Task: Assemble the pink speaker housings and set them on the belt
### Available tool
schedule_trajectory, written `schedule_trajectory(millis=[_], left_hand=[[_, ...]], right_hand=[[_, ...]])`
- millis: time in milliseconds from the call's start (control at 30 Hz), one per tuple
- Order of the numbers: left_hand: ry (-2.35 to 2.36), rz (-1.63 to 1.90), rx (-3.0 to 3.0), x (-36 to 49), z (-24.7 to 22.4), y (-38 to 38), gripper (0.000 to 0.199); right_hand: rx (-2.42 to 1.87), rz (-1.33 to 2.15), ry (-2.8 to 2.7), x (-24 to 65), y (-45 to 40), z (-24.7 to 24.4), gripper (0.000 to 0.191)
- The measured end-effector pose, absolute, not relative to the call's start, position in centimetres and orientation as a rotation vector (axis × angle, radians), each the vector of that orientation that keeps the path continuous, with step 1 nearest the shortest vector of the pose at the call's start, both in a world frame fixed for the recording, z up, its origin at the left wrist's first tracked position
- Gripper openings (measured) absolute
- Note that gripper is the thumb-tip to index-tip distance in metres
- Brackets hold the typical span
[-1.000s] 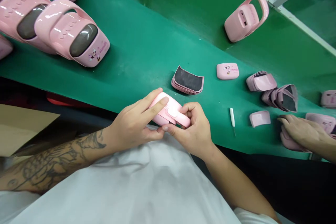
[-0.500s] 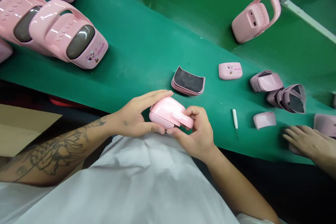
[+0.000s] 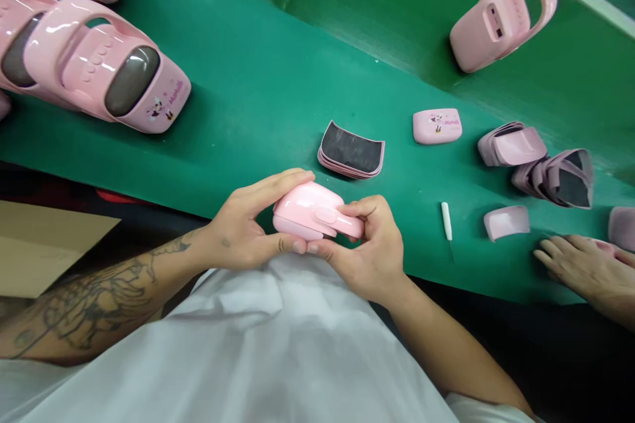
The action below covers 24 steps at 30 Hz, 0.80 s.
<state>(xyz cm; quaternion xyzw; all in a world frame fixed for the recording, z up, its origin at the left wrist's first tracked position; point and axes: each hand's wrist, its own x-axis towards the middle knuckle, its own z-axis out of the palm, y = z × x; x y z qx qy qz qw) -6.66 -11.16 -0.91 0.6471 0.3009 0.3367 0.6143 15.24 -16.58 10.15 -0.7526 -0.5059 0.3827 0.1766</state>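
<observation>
And here we are at the near edge of the green table [image 3: 248, 86], where the held pink unit [image 3: 308, 208] sits right between two bare hands, just in front of the white shirt! The left hand [image 3: 253, 221] cups its left end, fingers over the far side and thumb along the near side, so that grip is closed around the body. Over on the right, the right hand [image 3: 372, 244] has a narrow grip on the handle end, fingers on top, thumb below, the two thumb tips close together at the near side.

Just beyond the hands lies the stack of curved panels [image 3: 351, 151], dark faces up. Farther right, there's the printed pink panel [image 3: 436, 127], its small figure and lettering showing, and nearer than that the white-handled tool [image 3: 447, 221], thin tip toward the near edge. Beside it on the right, a single curved pink piece [image 3: 507, 223]; beyond, two piles of pink parts [image 3: 558, 178] sit next to each other.

Look to the near right: a co-worker's hand [image 3: 583, 268] reaches in, partly over a pink part. At the far right, a pink unit with a loop handle [image 3: 489, 30] lies tilted, and at the far left, glossy pink units with dark windows [image 3: 143, 92] crowd together.
</observation>
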Motion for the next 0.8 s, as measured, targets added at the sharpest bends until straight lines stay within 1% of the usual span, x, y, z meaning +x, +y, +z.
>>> schedule_trajectory(millis=[67, 133, 200, 233, 267, 300, 367, 400, 533, 667, 800], left_hand=[[0.631, 0.768, 1.596, -6.6, -1.0, -11.3, 0.092], [0.619, 0.775, 1.699, -6.3, -0.8, -11.6, 0.104], [0.677, 0.858, 1.776, -5.8, -0.4, -12.2, 0.117], [0.719, 0.913, 1.799, -5.5, -0.1, -12.4, 0.118], [0.759, 0.960, 1.810, -5.2, 0.1, -12.7, 0.114], [0.793, 0.983, 1.812, -5.0, 0.4, -12.9, 0.105], [0.831, 0.980, 1.804, -4.8, 0.8, -13.2, 0.088], [0.833, 0.972, 1.806, -4.8, 1.0, -13.3, 0.084], [0.805, 0.985, 1.820, -5.0, 1.2, -13.3, 0.079], [0.788, 1.027, 1.784, -5.1, 1.1, -13.2, 0.075], [0.789, 0.993, 1.776, -5.3, 1.1, -13.0, 0.074]], right_hand=[[-2.197, 1.202, -1.353, 15.4, -16.4, 10.3, 0.070], [-2.221, 1.295, -1.298, 15.6, -16.3, 10.6, 0.071], [-2.214, 1.319, -1.290, 15.7, -16.1, 10.8, 0.070], [-2.203, 1.312, -1.307, 15.7, -16.0, 11.0, 0.069], [-2.184, 1.300, -1.336, 15.6, -15.9, 11.1, 0.067], [-2.159, 1.290, -1.372, 15.6, -15.9, 11.2, 0.065], [-2.129, 1.266, -1.423, 15.4, -16.0, 11.2, 0.064], [-2.126, 1.254, -1.432, 15.4, -16.0, 11.2, 0.064], [-2.120, 1.230, -1.410, 15.3, -16.5, 10.4, 0.064], [-2.113, 1.114, -1.392, 15.2, -16.9, 9.7, 0.063], [-2.141, 1.042, -1.367, 14.8, -16.8, 9.7, 0.066]])
